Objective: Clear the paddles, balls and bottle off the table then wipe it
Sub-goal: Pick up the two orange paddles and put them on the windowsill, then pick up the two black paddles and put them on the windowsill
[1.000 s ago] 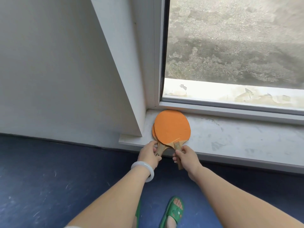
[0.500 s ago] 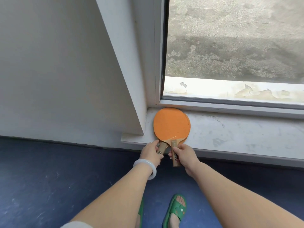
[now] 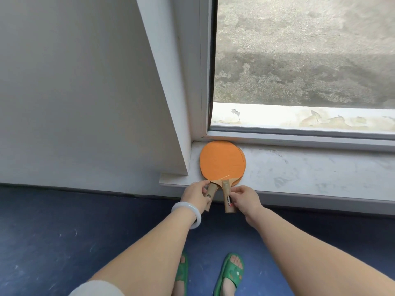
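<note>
Two orange-faced paddles [image 3: 222, 161] are seen stacked flat on a pale windowsill [image 3: 310, 174], tucked into its left corner, where the window frame [image 3: 299, 135] meets the slanted side wall [image 3: 74, 92]. The blades are laid almost exactly one over the other, so that only a thin orange rim of the lower one is shown along the right edge. Both wooden handles are pointed back toward the person and are carried out past the sill's front edge, splayed slightly apart.

The left handle [image 3: 210, 190] is held by the left grip [image 3: 195, 196], a bare hand whose thumb and fingers are curled round the wood. The right handle [image 3: 227, 197] is pinched between the thumb and fingertips of the right grip [image 3: 245, 197], just beside a red and black mark printed on the wood. The two hands are kept near each other but apart.

A pale bangle [image 3: 192, 212] is worn on the left wrist. Green sandals [image 3: 229, 272] are worn on the feet, which are planted on a dark blue floor [image 3: 64, 231] below the sill. Rough grey ground is visible through the glass.
</note>
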The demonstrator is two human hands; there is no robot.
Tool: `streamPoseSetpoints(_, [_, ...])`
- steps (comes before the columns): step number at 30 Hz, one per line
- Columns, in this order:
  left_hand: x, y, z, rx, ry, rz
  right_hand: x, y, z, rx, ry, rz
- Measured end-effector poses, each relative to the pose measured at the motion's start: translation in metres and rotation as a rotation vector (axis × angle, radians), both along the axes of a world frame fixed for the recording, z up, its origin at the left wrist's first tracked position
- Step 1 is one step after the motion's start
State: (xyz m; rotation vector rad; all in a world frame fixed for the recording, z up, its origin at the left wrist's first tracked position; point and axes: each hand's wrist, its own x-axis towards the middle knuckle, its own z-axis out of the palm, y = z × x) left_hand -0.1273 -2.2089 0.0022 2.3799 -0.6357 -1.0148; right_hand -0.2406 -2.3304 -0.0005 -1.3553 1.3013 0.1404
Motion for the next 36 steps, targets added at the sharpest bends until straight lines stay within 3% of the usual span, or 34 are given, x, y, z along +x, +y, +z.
streamPoseSetpoints(13, [-0.001, 0.008, 0.038, -0.062, -0.055, 0.076, 0.004, -0.003, 0.042, -0.083, -0.091, 0.050])
streamPoseSetpoints(23, [-0.002, 0.086, 0.091, -0.054, -0.176, 0.352, 0.057, 0.047, 0.086, -0.127, -0.192, 0.515])
streamPoseSetpoints(36, [-0.002, 0.297, 0.151, 0.129, -0.270, 0.716, 0.133, 0.215, 0.164, -0.308, -0.316, 1.060])
